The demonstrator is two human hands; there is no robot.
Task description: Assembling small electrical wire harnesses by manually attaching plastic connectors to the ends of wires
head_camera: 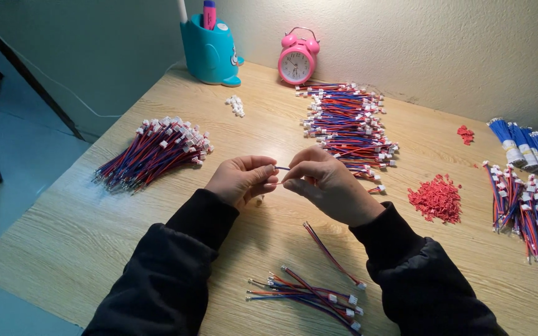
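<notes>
Nearest you, by the front edge of the tabletop (63, 242), lies a small loose heap of red and blue leads (309, 298) with white plugs, and a single lead (331, 255) runs slantwise just beyond it, toward your right wrist. Nothing lies between that heap and your hands.

Above the middle of the tabletop your left hand (239, 179) and right hand (326, 185) meet almost fingertip to fingertip. The fingers of both are pinched narrow on a short wire piece (279, 168), one hand at each end, held in the air clear of the wood. A red strand shows just under it between your thumbs; whether it is the same piece you cannot tell.

To the left of your hands, well apart, a fanned pile of plugged leads (154, 152) lies toward the left edge. Just beyond your right hand a long stack of the same leads (350, 124) stretches to the back edge. Right of it sits a heap of red bits (436, 198), and at the right edge more leads (530, 211) and blue wire bundles (524, 143).

At the back edge stand a pink alarm clock (298, 57), a teal pen holder (210, 53) and a few white plugs (236, 104).
</notes>
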